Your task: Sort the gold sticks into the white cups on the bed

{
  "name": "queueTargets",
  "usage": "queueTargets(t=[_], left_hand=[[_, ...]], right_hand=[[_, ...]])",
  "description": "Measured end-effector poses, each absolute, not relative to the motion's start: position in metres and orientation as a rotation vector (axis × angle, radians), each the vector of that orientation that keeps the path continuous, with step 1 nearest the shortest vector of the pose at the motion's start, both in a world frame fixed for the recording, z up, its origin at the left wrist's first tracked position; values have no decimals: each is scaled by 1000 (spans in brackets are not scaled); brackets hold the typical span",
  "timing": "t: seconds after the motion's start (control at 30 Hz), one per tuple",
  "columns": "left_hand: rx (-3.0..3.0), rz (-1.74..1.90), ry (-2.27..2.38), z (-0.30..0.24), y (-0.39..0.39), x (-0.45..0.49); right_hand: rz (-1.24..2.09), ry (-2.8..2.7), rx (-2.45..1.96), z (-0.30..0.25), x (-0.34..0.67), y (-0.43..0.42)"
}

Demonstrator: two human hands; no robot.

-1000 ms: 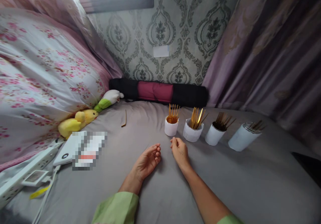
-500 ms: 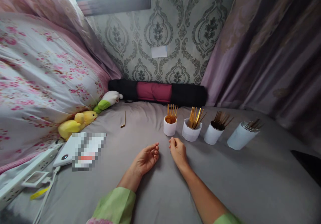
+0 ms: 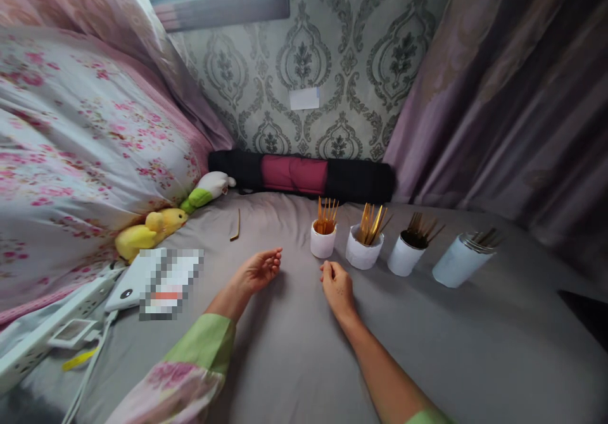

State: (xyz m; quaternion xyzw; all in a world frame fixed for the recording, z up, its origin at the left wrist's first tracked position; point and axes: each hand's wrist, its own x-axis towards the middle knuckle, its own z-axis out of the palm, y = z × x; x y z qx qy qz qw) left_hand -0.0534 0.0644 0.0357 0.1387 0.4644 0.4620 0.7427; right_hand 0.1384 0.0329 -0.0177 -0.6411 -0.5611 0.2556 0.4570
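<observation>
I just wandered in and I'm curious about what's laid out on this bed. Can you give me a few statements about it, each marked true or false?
1. Four white cups holding sticks sit in a row on the grey sheet. True.
2. The left hand grips a stick. False: its palm shows empty, with the fingers loosely curled.
3. One loose stick lies apart from the cups. True.
4. The right hand reaches inside the leftmost cup. False: it rests on the sheet just in front of it.
5. The yellow plush toy lies right of the cups. False: it lies far left, against the floral bedding.
</observation>
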Motion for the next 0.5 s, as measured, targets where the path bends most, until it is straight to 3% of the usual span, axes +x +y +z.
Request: queueTargets(t=[0.5], left_hand=[[573,1123,1396,22,101,-93]], right_hand=[[598,-1408,-1574,-20,139,33]])
